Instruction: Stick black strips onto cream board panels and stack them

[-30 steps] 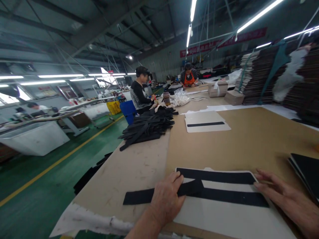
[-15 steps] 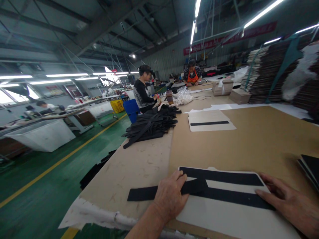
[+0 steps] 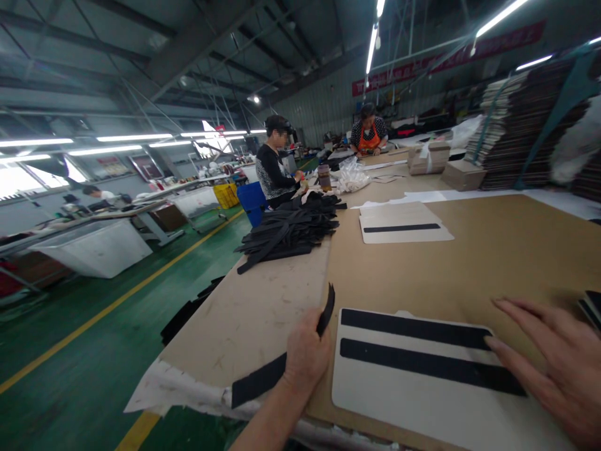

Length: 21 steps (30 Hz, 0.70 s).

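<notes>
In front of me lies a pale board [image 3: 399, 394] with rounded corners. Two black strips run across it, an upper strip [image 3: 417, 328] along its far edge and a lower strip [image 3: 422, 364] nearly parallel to it. Left of the board, my left hand [image 3: 307, 354] is closed around a loose black strip [image 3: 258, 379], whose ends stick out above and below the fist. My right hand [image 3: 544, 360] has its fingers stretched out over the board's right end, the thumb by the end of the upper strip. Whether the palm touches the board is hidden.
A second pale board [image 3: 406, 219] with one black strip lies farther up the table [image 3: 507, 250]. A heap of black strips [image 3: 291, 225] lies at the left edge. Tall stacked sheets [image 3: 516, 131] stand at the back right. Two people [image 3: 275, 160] work beyond.
My left hand has lifted the loose strip off the board and drawn it left, uncovering the lower strip's left end. My right hand's fingers have come off the board's edge and spread.
</notes>
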Tool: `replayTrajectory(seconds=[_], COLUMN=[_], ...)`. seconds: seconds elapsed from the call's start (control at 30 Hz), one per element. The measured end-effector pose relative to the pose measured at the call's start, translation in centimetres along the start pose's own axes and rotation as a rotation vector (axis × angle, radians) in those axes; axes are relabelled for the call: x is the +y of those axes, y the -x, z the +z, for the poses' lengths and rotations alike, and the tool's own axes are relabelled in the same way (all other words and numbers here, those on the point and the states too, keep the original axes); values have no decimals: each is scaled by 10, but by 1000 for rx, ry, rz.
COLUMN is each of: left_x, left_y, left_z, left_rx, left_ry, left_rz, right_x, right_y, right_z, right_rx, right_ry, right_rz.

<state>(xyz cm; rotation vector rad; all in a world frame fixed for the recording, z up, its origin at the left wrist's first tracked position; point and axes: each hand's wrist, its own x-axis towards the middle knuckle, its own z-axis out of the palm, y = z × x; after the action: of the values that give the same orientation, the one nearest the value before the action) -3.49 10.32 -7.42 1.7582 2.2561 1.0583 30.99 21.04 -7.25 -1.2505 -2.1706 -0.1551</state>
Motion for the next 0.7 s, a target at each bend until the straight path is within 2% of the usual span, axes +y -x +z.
replayTrajectory(seconds=[0.03, 0.13, 0.2, 0.27, 0.33, 0.43, 0.7], left_x=[-2, -1, 1, 2, 0, -2, 0], left_y=[-3, -8, -10, -9, -9, -10, -12], left_z=[1, 1, -1, -3, -5, -5, -5], left_rx=[19, -8, -37, -78, -106, -131, -166], left_ry=[13, 35, 16, -10, -10, 0, -21], left_rz=[-21, -17, -32, -46, -50, -59, -89], right_x=[-16, -73, -105, -127, -138, -141, -139], right_y=[-8, -37, -53, -63, -67, -62, -47], right_z=[-3, 0, 12, 29, 45, 61, 73], right_rx=[-43, -373, -576, -670, -663, -596, -436], right_ry=[-40, -264, -363, -384, -356, -289, -214], right_rz=[-58, -219, -263, -275, -283, -305, -374])
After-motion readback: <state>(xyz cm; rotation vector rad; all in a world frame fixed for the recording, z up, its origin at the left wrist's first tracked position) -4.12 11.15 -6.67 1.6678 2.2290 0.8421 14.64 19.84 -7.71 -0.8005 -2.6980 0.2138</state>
